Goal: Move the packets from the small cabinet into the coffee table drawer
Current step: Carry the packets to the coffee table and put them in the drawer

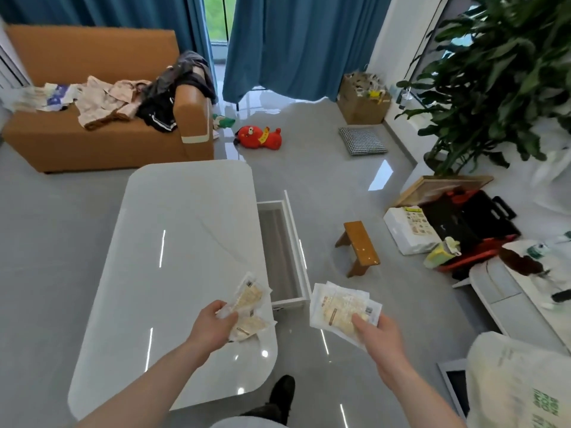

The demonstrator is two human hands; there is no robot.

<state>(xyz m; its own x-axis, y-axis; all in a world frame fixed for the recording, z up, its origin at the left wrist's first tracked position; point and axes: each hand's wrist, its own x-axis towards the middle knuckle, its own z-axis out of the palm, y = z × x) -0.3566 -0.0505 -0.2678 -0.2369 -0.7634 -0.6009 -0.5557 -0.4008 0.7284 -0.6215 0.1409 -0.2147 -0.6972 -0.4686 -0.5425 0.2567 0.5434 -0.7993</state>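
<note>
My left hand (213, 324) grips two clear packets of pale yellow contents (248, 307) above the near right corner of the white coffee table (173, 248). My right hand (375, 335) holds a fanned stack of similar packets (340, 305) over the floor, just right of the drawer. The coffee table drawer (282, 251) stands pulled out on the table's right side, white-walled with a grey bottom, and looks empty. The small cabinet is not clearly in view.
A small wooden stool (358, 247) stands right of the drawer. An orange sofa (102, 125) with clothes is at the back left. A red plush toy (261, 137), a checked cushion (361, 140), a cardboard box (363, 103), a large plant (500, 75) and floor clutter (448, 227) lie further off.
</note>
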